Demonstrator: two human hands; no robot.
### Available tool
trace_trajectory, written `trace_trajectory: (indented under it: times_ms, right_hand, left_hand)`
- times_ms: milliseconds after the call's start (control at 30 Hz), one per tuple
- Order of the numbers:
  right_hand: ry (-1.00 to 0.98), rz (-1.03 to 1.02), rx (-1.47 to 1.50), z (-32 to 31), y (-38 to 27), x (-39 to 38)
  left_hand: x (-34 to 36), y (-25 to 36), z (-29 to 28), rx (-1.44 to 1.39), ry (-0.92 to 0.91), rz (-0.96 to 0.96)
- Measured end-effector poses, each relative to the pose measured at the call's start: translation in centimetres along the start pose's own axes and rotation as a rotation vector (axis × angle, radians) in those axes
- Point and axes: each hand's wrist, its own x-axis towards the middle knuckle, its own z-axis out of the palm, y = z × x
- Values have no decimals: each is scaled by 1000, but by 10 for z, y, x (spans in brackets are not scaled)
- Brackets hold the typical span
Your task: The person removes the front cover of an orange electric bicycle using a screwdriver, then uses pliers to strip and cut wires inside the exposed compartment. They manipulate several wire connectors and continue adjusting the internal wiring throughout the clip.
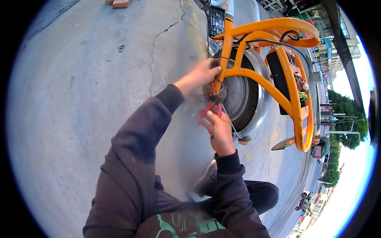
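An orange tubular bike frame (pixel 227 43) stands before me, its wheel (pixel 250 101) with a black tyre and grey hub behind the lower tube. My left hand (pixel 201 73) is closed round that tube, the thumb lying on its near side; some of its fingers are hidden behind it. Just below, my right hand (pixel 221 133) grips pliers (pixel 219 110) by their red handles. The jaws reach up to the tube's end beside the wheel hub, where a dark, worn metal bracket sits. Motion blurs one handle, and what the jaws touch cannot be made out.
A silver mudguard (pixel 264 95) curves round the wheel. A black textured plate (pixel 216 22) sits near the frame's top. A small metal ring (pixel 121 48) and a brick (pixel 121 3) lie on the cracked concrete (pixel 99 91). My shoe (pixel 208 178) is close below the wheel.
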Motion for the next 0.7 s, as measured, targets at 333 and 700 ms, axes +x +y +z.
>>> trace_trajectory:
  times_ms: [333, 700]
  right_hand:
    - [-46, 109, -196, 8, -71, 78]
    - [103, 252, -577, 16, -93, 104]
  left_hand:
    - [5, 9, -1, -253, -29, -64]
    - [27, -10, -2, -28, -101, -58]
